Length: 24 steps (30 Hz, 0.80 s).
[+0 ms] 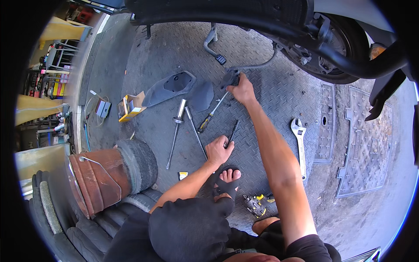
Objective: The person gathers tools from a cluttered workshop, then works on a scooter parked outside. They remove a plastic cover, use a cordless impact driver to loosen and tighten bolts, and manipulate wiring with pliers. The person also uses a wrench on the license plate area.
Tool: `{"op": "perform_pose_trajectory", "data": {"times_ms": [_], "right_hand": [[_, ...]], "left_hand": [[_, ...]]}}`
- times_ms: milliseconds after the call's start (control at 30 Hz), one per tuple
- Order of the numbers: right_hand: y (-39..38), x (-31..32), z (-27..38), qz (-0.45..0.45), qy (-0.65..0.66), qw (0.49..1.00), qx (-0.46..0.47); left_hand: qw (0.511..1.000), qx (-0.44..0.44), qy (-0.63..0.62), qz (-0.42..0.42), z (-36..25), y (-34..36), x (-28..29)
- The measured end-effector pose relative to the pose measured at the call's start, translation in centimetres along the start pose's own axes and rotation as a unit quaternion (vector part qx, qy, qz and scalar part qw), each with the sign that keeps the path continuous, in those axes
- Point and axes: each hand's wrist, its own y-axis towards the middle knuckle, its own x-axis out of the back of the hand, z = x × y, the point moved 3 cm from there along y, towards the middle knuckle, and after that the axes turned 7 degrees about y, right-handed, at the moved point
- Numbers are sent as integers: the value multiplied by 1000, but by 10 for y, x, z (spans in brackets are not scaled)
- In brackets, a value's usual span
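Note:
My right hand is closed round a dark grey part at the end of a grey hose below the vehicle. Beside it a screwdriver with a yellow and black handle lies on the tread plate. My left hand is closed on a slim black tool, low over the plate. Left of it lie long metal rods with thicker silver ends. A large adjustable wrench lies right of my right forearm, and a yellow and black power tool is near my foot.
A motorcycle with a wheel stands above. Grey panels, an open box and a rusty bucket are on the left, with stacked tires behind the bucket. Metal covers are at the right; shelving is far left.

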Motion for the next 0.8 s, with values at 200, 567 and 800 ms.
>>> {"op": "perform_pose_trajectory", "data": {"times_ms": [200, 567, 800], "right_hand": [[20, 14, -10, -146, -57, 988, -7], [-159, 87, -54, -75, -76, 994, -4], [-421, 96, -58, 418, -465, 781, 14]], "left_hand": [[999, 15, -5, 48, 3, 3, 2], [988, 37, -146, 22, 13, 17, 15], [682, 296, -628, 229, -29, 56, 8]]}}
